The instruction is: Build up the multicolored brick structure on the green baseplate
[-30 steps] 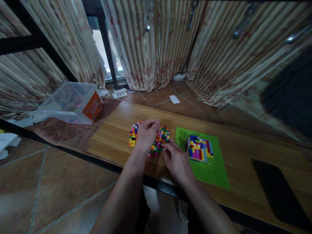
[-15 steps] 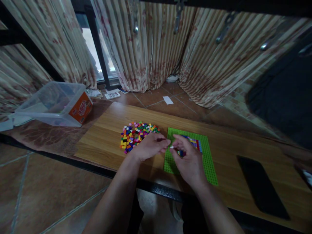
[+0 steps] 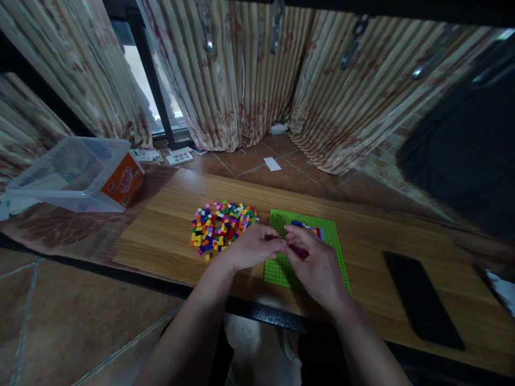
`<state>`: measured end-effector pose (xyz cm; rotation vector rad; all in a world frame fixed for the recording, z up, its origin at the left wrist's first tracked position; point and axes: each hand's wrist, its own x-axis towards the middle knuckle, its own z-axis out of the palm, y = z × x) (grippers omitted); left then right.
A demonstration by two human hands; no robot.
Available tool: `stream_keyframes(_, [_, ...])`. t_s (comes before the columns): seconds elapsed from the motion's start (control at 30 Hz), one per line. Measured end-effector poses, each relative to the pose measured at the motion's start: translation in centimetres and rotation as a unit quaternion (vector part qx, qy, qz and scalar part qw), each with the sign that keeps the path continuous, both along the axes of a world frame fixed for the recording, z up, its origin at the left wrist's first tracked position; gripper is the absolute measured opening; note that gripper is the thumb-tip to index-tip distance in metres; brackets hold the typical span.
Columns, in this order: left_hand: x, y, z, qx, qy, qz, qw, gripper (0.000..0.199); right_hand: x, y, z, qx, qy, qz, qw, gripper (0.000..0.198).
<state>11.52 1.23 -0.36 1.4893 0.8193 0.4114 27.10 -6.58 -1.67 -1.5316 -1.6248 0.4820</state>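
My left hand point(image 3: 257, 246) and my right hand point(image 3: 317, 262) meet fingertip to fingertip over a green studded baseplate point(image 3: 277, 276). A tiny white toy brick point(image 3: 286, 245) shows in the pinch of my right thumb and fingers. My left thumb and fingers are pressed together right against it; whatever they hold is hidden. Rows of coloured bricks point(image 3: 308, 224) are set on the plate, partly covered by my right hand. Left of the plate lies a loose pile of small multicoloured bricks point(image 3: 209, 225), close to my left wrist.
A clear plastic bin point(image 3: 80, 198) with an orange label stands at the left on a brown cloth. On the right of the wooden tabletop point(image 3: 161, 236) lies a flat black object point(image 3: 422, 300). Striped curtains point(image 3: 225, 80) hang behind, with papers point(image 3: 272, 164) on the tiled floor.
My hands have come together, so the left fingertips now touch the right ones at the white brick. The whole view has shifted slightly, moving the table contents left.
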Motion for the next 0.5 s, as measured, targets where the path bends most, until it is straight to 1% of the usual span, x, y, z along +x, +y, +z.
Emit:
stream_keyframes(0.17, [0.4,-0.2,-0.1,-0.016,-0.007,0.005,1.000,0.023,1.2,-0.3,0.9,-0.010,-0.047,0.001,0.999,0.014])
stream_keyframes(0.3, [0.6,-0.3,0.0,-0.032,-0.017,-0.001,0.999,0.023,1.7,-0.3,1.4,0.001,-0.064,0.020,0.998,0.015])
stream_keyframes(0.5, [0.9,-0.6,-0.1,-0.065,-0.040,0.009,0.997,0.024,1.9,-0.2,1.3,0.005,-0.073,0.028,0.997,0.015])
